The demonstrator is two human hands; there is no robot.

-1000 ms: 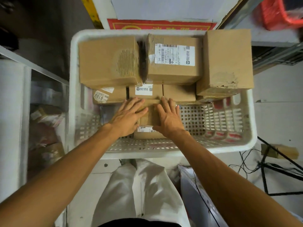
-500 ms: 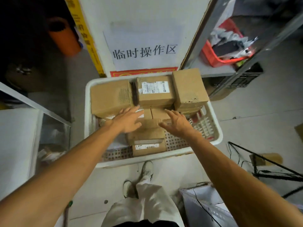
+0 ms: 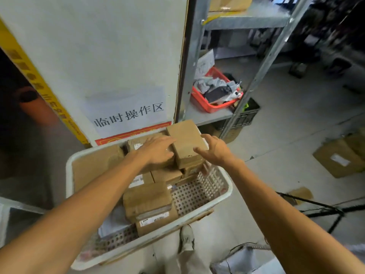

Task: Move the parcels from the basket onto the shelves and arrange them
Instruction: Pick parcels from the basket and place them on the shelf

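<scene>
wide-angle head view under even, diffuse indoor light. brightest areas: the white wall (image 3: pixel 98 46) and pale floor (image 3: pixel 296 155); soft shadows lie inside the basket (image 3: pixel 227 192). the left edge and upper right corner sink into deep shade, where detail is lost. lens distortion bends straight lines: the shelf post (image 3: pixel 264 62) leans and the basket rim bows. focus slightly soft throughout; sign (image 3: pixel 128 113) characters legible, parcel labels (image 3: pixel 154 220) smeared.

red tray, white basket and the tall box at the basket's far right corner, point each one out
red tray (image 3: pixel 198 100): head view, on its near left outer wall
white basket (image 3: pixel 68 175): head view, on its left rim
tall box (image 3: pixel 184 138): head view, on the middle of its bare top face
</scene>
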